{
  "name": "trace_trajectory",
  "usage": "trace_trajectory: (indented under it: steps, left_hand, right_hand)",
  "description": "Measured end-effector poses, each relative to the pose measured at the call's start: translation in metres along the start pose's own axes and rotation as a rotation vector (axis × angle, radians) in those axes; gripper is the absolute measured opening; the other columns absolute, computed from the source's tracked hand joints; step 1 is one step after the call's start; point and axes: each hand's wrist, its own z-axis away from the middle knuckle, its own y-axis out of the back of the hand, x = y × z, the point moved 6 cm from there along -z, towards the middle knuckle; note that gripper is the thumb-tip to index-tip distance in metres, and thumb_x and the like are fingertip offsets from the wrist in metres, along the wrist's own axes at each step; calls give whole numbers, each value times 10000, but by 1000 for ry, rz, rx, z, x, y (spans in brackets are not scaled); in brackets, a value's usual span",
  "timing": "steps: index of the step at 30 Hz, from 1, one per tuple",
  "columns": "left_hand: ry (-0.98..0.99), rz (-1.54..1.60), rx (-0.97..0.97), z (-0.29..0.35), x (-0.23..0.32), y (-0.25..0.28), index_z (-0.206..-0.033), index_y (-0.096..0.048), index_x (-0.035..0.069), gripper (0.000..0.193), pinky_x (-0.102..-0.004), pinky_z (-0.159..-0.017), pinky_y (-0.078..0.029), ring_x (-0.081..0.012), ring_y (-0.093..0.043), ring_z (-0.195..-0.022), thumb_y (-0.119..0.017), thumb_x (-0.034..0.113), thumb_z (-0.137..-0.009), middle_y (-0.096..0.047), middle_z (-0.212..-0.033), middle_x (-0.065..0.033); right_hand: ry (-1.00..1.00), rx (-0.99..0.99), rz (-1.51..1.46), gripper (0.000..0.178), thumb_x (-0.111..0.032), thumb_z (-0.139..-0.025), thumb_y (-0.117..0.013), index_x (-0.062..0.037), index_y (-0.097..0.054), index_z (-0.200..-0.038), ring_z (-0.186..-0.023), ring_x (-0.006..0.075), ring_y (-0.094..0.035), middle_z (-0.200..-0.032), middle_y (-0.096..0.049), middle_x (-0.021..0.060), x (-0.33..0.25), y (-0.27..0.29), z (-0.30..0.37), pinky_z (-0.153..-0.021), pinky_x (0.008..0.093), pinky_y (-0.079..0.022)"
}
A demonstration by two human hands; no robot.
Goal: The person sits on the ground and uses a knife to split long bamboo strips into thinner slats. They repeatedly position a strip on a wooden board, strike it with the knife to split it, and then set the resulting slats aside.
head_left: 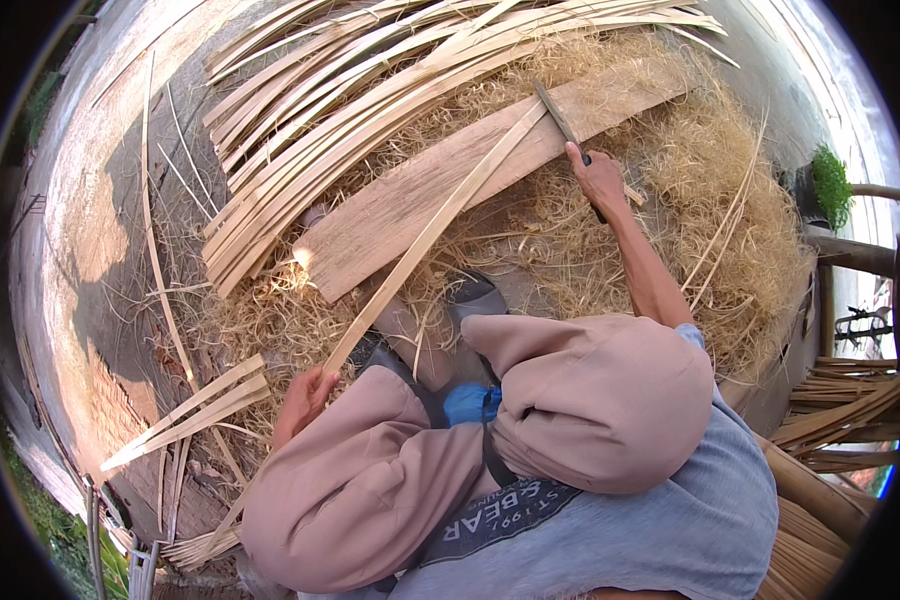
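Observation:
My left hand (pixel 306 402), beside my left knee, is closed round the near end of a long, flat bamboo strip (pixel 440 224). The strip slants away and to the right, lying across a wooden plank (pixel 390 228). My right hand (pixel 600 182) grips a knife (pixel 558 112) with a dark handle. Its narrow blade points away and to the left, across the far end of the strip. Whether the edge bites into the strip, I cannot tell. Fine curled shavings (pixel 710 170) lie thickly around the plank and under my right forearm.
Beyond the plank lies a wide stack of bamboo strips (pixel 320 120). Short pale strips (pixel 195 412) fan out at the left, near a long thin strip (pixel 152 230) on the ground. A blue object (pixel 472 403) sits between my legs. More strips (pixel 840 405) are bundled at the right.

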Motion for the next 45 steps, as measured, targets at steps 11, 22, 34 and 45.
trace_trajectory:
  steps: [11, 22, 34, 45]
  left_hand:
    - [-359, -343, 183, -77, 96, -42, -824, -551, -13, 470, -427, -590, -390, -262, -450, -602, -635, 409, -1016, -484, -639, -143]
    - [-395, -322, 231, -75, 102, -52, -859, -567, -16, 430, -458, -639, -418, -358, -502, -644, -624, 377, -1024, -527, -693, -214]
    - [-294, -362, 237, -63, 98, -49, -921, -596, 3, 396, -509, -699, -443, -470, -580, -775, -605, 384, -1030, -612, -795, -252]
    - [-317, -294, 158, -64, 112, -52, -923, -586, 10, 382, -482, -665, -439, -422, -550, -711, -613, 375, -1029, -589, -752, -230]
  right_hand:
    - [561, -353, 43, 640, -619, -981, -585, -9, -631, -796, -701, 439, -662, -658, -623, 238, -114, -88, 211, -655, 498, -521]
    - [612, -245, 84, 577, -570, -988, -626, -33, -604, -778, -553, 293, -613, -599, -597, 149, -83, -69, 163, -541, 463, -464]
    - [121, -145, 92, 702, -648, -996, -527, -11, -564, -704, -628, 398, -650, -632, -622, 202, -39, -7, 21, -635, 505, -505]
    - [-152, 287, 257, 782, -702, -967, -486, 36, -726, -873, -933, 453, -707, -922, -712, 321, 72, 97, -85, -830, 541, -528]
